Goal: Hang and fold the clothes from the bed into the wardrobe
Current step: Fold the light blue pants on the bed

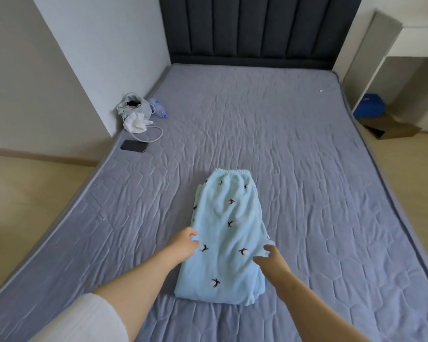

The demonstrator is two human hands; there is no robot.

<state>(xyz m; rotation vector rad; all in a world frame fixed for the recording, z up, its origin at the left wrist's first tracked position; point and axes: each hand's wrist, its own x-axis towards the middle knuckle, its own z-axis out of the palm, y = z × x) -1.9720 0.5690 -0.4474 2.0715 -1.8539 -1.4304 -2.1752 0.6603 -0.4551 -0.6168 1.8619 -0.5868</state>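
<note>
Nearest to the camera, a white sleeve covered the upper part of the left arm, and both bare forearms reached forward over the bed. The left hand lay at the left edge of the light blue trousers, with bent fingers touching the fabric; I cannot tell if it pinched the cloth or only touched it. The right hand was released, its fingers and thumb spread at the right edge of the same trousers.

The trousers lay folded lengthwise on the near middle of the grey quilted bed. They carried small dark and white motifs, and the elastic waistband pointed away toward the headboard.

Farther on, at the left edge of the bed, a black phone lay flat. Just behind it were a white cable, a crumpled white tissue, a plastic bag and a clear bottle lying on its side.

On the floor to the right of the bed stood an open cardboard box, with a blue object behind it.
</note>
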